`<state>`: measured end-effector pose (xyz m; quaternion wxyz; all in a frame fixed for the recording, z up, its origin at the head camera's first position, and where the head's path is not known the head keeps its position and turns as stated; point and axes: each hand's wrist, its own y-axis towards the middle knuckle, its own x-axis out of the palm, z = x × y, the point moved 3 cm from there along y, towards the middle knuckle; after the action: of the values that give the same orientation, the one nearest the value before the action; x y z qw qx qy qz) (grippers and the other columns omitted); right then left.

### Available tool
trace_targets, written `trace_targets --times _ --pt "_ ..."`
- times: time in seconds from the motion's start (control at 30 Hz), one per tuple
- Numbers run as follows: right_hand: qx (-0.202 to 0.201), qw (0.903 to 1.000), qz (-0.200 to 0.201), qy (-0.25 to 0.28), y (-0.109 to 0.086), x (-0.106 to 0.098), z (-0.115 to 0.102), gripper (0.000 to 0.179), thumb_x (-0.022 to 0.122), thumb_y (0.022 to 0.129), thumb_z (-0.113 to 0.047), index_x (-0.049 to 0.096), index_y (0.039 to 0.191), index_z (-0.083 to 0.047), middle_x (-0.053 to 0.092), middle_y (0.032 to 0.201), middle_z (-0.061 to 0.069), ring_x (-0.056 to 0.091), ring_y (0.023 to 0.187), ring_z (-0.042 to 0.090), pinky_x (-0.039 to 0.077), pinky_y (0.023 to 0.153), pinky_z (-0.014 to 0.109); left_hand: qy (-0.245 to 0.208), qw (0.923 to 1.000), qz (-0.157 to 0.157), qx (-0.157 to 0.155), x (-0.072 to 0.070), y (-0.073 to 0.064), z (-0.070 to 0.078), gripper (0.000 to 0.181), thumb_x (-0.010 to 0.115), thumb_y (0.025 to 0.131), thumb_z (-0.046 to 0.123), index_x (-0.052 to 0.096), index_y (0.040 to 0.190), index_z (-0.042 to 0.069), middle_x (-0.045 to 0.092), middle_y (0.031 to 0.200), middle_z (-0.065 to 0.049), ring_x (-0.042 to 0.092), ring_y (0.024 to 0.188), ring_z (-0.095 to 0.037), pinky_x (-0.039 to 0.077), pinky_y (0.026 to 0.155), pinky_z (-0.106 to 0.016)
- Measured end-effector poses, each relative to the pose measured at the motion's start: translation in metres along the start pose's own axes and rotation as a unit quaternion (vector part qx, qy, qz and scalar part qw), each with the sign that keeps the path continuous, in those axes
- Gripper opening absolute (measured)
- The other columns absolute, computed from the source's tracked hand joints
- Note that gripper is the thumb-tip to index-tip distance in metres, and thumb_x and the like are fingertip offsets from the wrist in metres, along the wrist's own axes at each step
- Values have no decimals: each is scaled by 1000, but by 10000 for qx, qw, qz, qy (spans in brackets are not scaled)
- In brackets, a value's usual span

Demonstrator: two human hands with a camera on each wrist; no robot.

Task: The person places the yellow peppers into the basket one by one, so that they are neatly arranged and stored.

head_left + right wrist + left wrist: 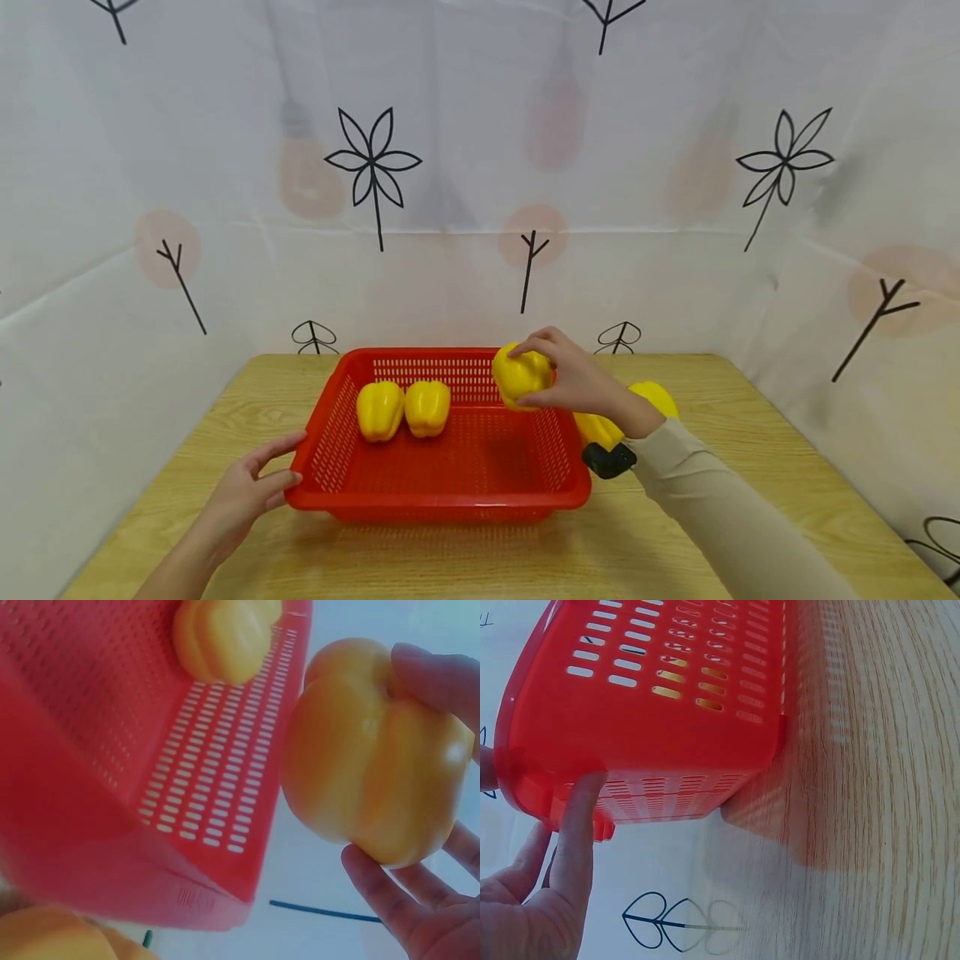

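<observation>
A yellow bell pepper [521, 375] is held up between the thumb and fingers of my right hand [573, 379], over the right end of the red plastic basket [435, 500]. The right wrist view shows the held pepper [375, 757] close up, apart from the basket wall [217, 765]. Two more yellow bell peppers [380, 411] [427, 408] lie side by side in the basket's left part. My left hand [243, 492] holds the basket's left rim; in the left wrist view its fingers [577, 847] lie against the basket's outside.
Right of the basket, partly behind my right forearm, lie yellow pieces [600, 429] and a dark, nearly black thing [609, 460] whose kind I cannot tell. All stand on a wood-grain table [247, 400]. A white cloth [465, 167] with plant drawings hangs behind and at both sides.
</observation>
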<state>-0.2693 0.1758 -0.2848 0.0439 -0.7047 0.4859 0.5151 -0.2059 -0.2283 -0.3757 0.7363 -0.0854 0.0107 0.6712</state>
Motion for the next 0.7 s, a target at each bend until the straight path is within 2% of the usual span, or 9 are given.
trace_targets --times 0.3,0.7 --pt "155 9990 -7 424 14 18 3 50 83 68 -10 60 113 -11 43 111 10 47 97 28 51 76 38 24 10000 -57 49 -1 1 0 62 56 88 2 29 143 -2 23 144 -21 61 96 -17 52 80 -33" --pt "669 9969 -90 416 30 43 13 50 83 69 -15 61 114 -14 43 114 9 47 101 28 50 82 40 -56 9999 -78 66 -2 3 -2 63 56 88 2 28 143 -3 23 143 -21 61 96 -17 52 81 -34"
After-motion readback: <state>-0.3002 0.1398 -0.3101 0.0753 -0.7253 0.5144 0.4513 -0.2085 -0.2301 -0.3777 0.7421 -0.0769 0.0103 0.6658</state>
